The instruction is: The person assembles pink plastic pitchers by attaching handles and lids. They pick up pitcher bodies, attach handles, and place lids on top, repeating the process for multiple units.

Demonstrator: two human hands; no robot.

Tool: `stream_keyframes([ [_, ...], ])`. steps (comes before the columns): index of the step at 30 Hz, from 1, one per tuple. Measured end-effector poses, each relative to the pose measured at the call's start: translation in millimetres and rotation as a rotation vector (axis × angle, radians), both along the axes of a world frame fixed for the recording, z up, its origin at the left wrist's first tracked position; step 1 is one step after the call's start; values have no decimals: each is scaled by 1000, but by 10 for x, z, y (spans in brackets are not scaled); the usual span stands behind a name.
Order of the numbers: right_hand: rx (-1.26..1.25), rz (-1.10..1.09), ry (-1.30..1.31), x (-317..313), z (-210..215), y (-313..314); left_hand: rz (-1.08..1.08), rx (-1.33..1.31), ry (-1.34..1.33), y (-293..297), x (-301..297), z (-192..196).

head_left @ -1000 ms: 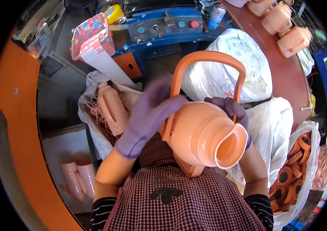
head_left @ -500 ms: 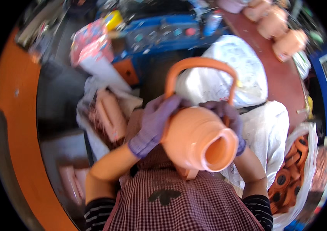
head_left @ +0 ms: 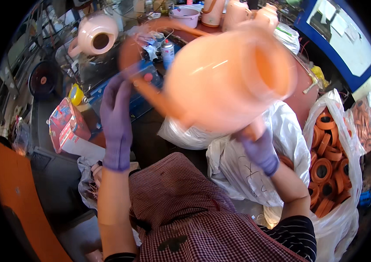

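A glossy peach plastic jug, blurred by motion, is held up before me, its round mouth turned to the right. Its darker orange carrying hoop swings out to the left. My left hand, in a purple glove, has its fingertips closed on the hoop's bend. Below the jug my right hand, gloved alike, is wrapped round the stubby grip on the jug's side; the jug hides part of those fingers.
Another peach jug lies on the machine at the back left. Several jugs stand on the red-brown table beyond. At right, a clear bag holds orange rings. A white sack and a spray can are nearer the middle.
The jug has risen away from my lap and tilted, its hoop swinging left. My left hand went from the jug's side to the hoop; my right hand moved beneath to the grip.
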State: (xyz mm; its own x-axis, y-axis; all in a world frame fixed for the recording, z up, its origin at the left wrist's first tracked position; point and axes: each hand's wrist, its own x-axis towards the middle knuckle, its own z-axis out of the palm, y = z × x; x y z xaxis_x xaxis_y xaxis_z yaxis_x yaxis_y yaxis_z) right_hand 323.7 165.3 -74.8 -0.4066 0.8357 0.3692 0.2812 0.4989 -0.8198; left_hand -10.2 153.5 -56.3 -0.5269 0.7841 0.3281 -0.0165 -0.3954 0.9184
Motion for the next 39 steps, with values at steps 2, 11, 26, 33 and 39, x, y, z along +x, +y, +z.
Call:
stream_keyframes([
  [2, 140, -275, 117, 396, -66, 466, 123, -179, 219, -18, -338, -226],
  [11, 31, -585, -152, 2427, -115, 2880, 415, -799, 186, -2524, -912, -2866],
  [26, -360, -578, -283, 1291, -775, 3851, 1374, -1907, -16, -6308, -897, -3723],
  [33, -445, -399, -382, 2711, 18, 3330, 986, -2095, 152, -7709, -1610, -4035],
  [39, -124, -211, -702, 22, -1055, 2797, 892, -2530, 310, -8687, -1259, -3965],
])
